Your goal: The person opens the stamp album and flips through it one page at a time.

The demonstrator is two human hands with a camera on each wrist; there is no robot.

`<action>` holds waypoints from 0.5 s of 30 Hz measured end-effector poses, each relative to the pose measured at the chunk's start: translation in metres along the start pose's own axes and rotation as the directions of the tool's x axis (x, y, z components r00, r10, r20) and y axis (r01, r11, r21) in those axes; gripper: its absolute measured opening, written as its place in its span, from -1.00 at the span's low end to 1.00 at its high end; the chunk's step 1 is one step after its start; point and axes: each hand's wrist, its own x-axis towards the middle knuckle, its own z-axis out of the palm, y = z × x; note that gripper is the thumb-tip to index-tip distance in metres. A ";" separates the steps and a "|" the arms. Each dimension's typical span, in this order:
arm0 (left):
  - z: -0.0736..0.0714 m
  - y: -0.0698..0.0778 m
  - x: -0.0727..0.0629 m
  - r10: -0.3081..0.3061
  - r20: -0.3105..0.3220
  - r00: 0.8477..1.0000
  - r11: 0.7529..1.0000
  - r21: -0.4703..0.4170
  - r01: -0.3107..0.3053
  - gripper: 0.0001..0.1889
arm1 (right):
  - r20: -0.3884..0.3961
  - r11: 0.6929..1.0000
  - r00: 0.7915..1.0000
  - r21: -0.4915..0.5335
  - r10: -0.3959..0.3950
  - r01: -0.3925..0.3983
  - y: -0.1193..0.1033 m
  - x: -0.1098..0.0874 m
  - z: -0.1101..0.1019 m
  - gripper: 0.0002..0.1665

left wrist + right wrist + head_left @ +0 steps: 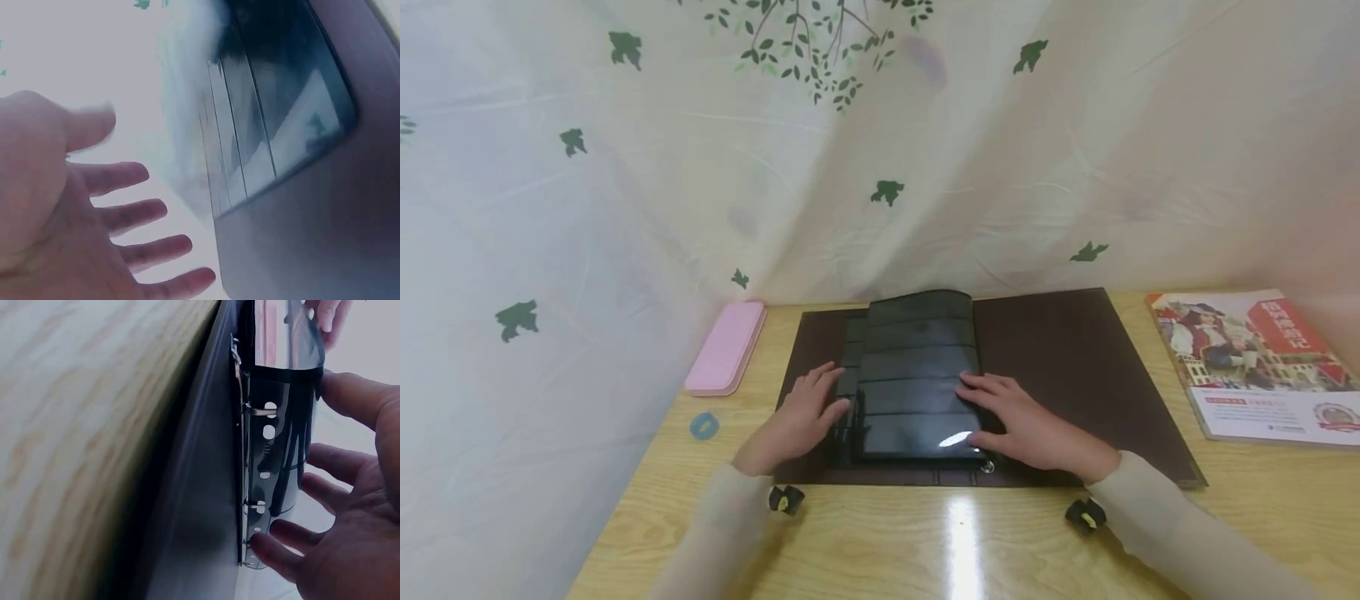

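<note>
A dark brown ring binder (1052,367) lies spread on the table. Glossy black pocket sheets (917,358) rest over its left half, the top one bowed up at the far end. My left hand (801,417) is over their left edge, fingers spread; its palm and separated fingers show in the left wrist view. My right hand (1026,425) rests at the sheets' right edge with fingers extended and thumb near the lower corner. Metal rings (259,412) pass through the punched holes close to those fingers in the right wrist view.
A pink case (726,350) and a small blue disc (704,426) lie left of the binder. To the right is a colourful magazine (1262,367). A pale curtain (1000,150) with leaf prints hangs behind the wooden table (880,542).
</note>
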 end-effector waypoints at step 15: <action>0.041 0.032 0.010 -0.172 0.257 0.951 0.963 0.246 0.108 -0.12 | 0.032 1.000 0.999 0.017 0.023 -0.023 0.004 0.000 -0.003 -0.15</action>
